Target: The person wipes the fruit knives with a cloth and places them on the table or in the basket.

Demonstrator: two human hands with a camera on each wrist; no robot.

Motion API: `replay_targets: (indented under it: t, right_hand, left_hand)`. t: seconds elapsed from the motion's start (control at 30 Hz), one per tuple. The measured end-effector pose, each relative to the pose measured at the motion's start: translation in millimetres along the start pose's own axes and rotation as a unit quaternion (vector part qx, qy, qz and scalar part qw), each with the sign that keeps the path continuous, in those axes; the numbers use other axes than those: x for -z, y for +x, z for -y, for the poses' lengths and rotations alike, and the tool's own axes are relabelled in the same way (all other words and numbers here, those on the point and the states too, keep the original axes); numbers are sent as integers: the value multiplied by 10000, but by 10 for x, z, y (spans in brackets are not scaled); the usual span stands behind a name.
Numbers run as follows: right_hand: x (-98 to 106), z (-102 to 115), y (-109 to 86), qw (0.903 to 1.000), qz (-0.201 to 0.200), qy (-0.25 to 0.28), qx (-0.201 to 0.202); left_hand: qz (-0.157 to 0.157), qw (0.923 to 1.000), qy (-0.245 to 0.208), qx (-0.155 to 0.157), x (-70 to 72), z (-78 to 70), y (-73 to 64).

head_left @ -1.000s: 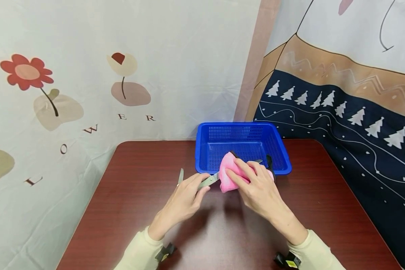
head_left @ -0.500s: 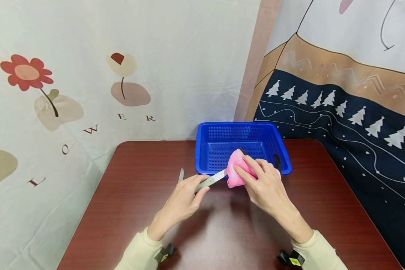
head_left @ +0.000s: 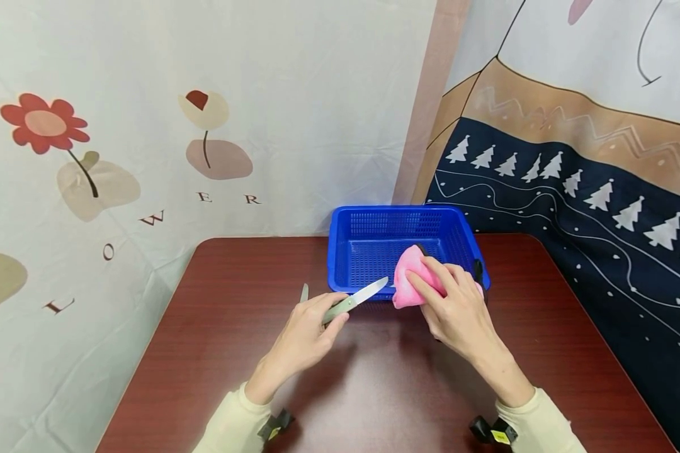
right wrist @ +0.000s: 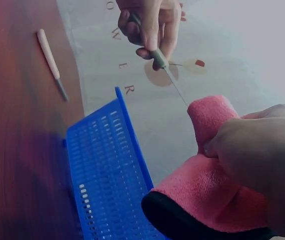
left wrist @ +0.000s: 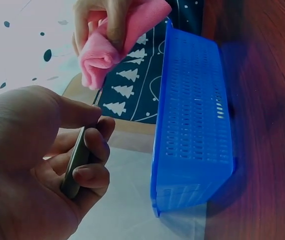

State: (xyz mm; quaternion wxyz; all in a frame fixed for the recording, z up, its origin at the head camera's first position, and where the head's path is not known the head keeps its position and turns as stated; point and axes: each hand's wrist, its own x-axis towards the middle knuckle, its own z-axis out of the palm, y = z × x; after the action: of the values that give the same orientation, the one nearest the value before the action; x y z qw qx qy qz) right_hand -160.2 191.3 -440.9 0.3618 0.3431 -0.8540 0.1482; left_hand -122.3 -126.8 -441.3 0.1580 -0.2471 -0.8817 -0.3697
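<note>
My left hand grips a small knife by its green handle, with the bare blade pointing up to the right. Its fingers curl round that handle in the left wrist view. A folded pink cloth with a black edge is bunched in my right hand, pinched between thumb and fingers. In the head view the blade tip lies just left of the cloth, with a narrow gap between them. Both hands are raised above the table, in front of the basket.
Behind the hands a blue plastic basket stands at the table's far edge. A second knife with a pale handle lies on the brown table, mostly hidden behind the left hand in the head view. Printed curtains hang beyond.
My right hand has slid the cloth up and to the right along the blade and off its tip, so the whole blade now shows. The left hand has barely moved.
</note>
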Motion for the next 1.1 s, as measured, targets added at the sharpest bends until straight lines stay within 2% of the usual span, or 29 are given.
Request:
replay_targets:
  t: [0.23,0.57,0.87,1.1]
  right_hand:
    - [-15,94,39,9994,-146,248,189]
    - [-147,303,116,9956,-467,399,707]
    - [-216,446,134,9958,-108,295,864]
    - [-265,519,135,9951,-16,21,987]
  left_hand:
    - [-195,9998,-47,-9,-35,21,15]
    - [-164,9999,-30,22,-79,23,23]
    - [-20,9999,96,-81,-80,-24,46]
    - [-35,9990,376,-244,-86,-65,56]
